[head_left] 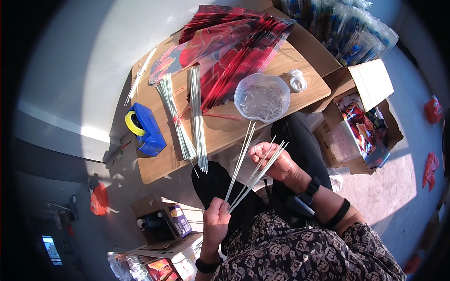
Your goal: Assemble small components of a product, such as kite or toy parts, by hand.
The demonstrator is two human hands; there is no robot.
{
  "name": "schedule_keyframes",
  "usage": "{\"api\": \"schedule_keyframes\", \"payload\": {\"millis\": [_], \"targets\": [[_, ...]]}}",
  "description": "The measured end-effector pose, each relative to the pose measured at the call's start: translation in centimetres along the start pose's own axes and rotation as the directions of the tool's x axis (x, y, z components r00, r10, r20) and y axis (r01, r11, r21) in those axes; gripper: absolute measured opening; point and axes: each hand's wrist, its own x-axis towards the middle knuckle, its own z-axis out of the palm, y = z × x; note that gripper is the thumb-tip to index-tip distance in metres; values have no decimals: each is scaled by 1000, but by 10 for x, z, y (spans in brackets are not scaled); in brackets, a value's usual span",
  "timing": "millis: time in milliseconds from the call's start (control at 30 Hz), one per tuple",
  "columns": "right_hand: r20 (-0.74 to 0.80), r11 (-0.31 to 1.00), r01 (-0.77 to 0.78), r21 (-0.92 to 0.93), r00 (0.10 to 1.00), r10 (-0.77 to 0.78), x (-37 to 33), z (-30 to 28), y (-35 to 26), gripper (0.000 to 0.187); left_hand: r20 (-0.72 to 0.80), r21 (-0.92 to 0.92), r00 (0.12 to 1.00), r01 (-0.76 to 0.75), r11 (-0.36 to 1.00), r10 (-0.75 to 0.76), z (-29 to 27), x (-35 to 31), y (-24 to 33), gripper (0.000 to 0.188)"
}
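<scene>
Between my two hands fans out a small set of thin pale sticks (pixel 240 161), spread into two groups. My left hand (pixel 216 219) is closed around their lower ends, above my lap. My right hand (pixel 277 162), fingers curled, is closed at the upper part of the right-hand group. The left-hand group stands apart from its fingers. On the wooden table (pixel 154 169) lie a bundle of similar sticks (pixel 186 146) tied with a red band and a second stick bundle (pixel 198 126) beside it.
A clear bowl (pixel 238 91) with greyish bits, a small white round container (pixel 298 85), a blue tape dispenser (pixel 153 136) and folded red printed sheets (pixel 236 63) occupy the table. Right of it stands an open cardboard box (pixel 391 126) of colourful packets. Another box (pixel 154 239) sits lower left.
</scene>
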Motion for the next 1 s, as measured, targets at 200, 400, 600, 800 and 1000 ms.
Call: {"api": "schedule_keyframes", "payload": {"millis": [200, 400, 600, 800, 1000], "targets": [[-30, 996, 8, -87, 999, -11, 1, 6, 5, 15, 38, 25, 999, -24, 999, 23, 0, 1, 0, 15], [-39, 991, 71, -113, 996, -76, 1, 7, 7, 11, 39, 2, 999, -17, 1000, 17, 1, 0, 3, 13], [1, 976, 119, -182, 993, -120, 0, -12, 10, 15, -24, -19, 999, -42, 999, 41, 1, 2, 6, 9], [-137, 952, -4, 307, 989, 48, 8, -13, 10, 19, -39, 28, 997, -62, 998, 63, -1, 1, 5, 8], [-323, 918, 5, 397, 937, 134, 8, -29, 8, 23, -30, 42, 997, -67, 997, 68, -3, 1, 4, 8]]}}
